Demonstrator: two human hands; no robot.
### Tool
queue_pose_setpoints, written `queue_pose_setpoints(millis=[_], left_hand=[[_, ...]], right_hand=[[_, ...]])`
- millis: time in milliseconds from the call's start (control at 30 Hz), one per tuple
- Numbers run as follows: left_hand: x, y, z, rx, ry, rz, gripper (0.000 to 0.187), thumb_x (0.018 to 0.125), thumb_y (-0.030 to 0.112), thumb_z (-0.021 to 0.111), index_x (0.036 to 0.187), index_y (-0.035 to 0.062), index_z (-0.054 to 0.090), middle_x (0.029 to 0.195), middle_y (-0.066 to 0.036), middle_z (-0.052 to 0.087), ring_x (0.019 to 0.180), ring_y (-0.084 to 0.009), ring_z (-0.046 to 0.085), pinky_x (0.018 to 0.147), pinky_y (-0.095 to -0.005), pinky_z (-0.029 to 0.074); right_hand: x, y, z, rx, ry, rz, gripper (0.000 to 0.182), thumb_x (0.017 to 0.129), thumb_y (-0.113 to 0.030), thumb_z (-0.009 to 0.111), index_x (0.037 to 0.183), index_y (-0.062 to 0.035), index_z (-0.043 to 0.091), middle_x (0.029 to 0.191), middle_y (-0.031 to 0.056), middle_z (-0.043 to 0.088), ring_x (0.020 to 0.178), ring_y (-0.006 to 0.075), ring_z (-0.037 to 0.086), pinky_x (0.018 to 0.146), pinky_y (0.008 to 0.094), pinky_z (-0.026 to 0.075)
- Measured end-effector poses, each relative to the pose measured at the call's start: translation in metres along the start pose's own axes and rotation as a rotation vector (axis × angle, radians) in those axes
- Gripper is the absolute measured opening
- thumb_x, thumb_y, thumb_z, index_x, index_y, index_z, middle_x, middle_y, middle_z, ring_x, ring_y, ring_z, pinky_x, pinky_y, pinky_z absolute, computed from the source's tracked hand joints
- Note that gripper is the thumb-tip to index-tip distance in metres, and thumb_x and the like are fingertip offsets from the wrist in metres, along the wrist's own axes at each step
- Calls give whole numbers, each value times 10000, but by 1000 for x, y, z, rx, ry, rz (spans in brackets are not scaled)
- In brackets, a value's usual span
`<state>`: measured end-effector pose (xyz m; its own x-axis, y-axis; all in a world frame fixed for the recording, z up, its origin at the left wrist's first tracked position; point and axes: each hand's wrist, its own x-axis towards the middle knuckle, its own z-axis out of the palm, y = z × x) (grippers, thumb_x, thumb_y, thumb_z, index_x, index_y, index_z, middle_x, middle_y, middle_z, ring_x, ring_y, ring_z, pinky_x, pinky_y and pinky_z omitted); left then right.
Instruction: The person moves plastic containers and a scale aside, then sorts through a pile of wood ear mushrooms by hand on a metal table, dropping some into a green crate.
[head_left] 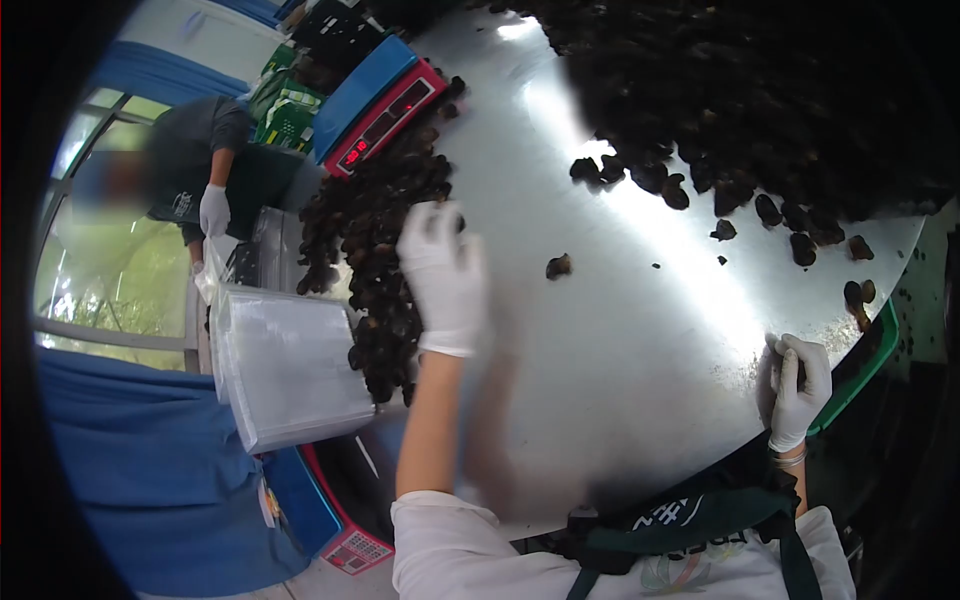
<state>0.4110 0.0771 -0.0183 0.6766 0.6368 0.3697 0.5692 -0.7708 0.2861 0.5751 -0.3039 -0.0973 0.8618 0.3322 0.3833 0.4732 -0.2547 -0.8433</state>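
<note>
Left hand, white-gloved, released, flat on dark wrinkled dried mushrooms at steel tabletop left edge; right hand clenched on near edge.

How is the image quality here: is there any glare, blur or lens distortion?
Head view: strong glare streaks across the metal table; fisheye bending curves the edges, with black corners; the left hand is motion-blurred, the right hand sharper; the dark pile lacks detail.

Shiny metal table bears dark mushroom heaps (some scattered) and a scale
</note>
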Motion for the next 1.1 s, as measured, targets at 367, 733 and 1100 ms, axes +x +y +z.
queue_pose_setpoints(millis=[367, 733, 1100], left_hand=[[4, -86, 65, 371, 30, 33, 250, 893, 191, 599, 1134, 127, 615, 1259, -90, 576, 1267, -300, 480, 1122, -577, 239], [-55, 109, 125, 22, -276, 149, 761, 954, 425, 549, 1479, -76, 318, 1539, -344, 257, 1444, -488, 231, 1212, -521, 162], [-39, 201, 93, -802, -423, 313, 524, 936, 253, 632, 1399, 48, 495, 1431, -202, 502, 1314, -346, 490, 1114, -432, 377]], right_hand=[[2, 2, 1, -19, -13, -85, 113, 865, 65, 617, 944, 26, 687, 819, 101, 642, 757, 214, 623, 705, 307, 484], [5, -2, -1, -80, 2, -123, 81, 832, 31, 652, 897, 6, 693, 792, 114, 647, 729, 252, 612, 674, 338, 460], [-1, 15, 2, -32, -46, -158, 95, 883, 32, 604, 957, 37, 662, 832, 137, 626, 799, 282, 589, 726, 371, 464]])
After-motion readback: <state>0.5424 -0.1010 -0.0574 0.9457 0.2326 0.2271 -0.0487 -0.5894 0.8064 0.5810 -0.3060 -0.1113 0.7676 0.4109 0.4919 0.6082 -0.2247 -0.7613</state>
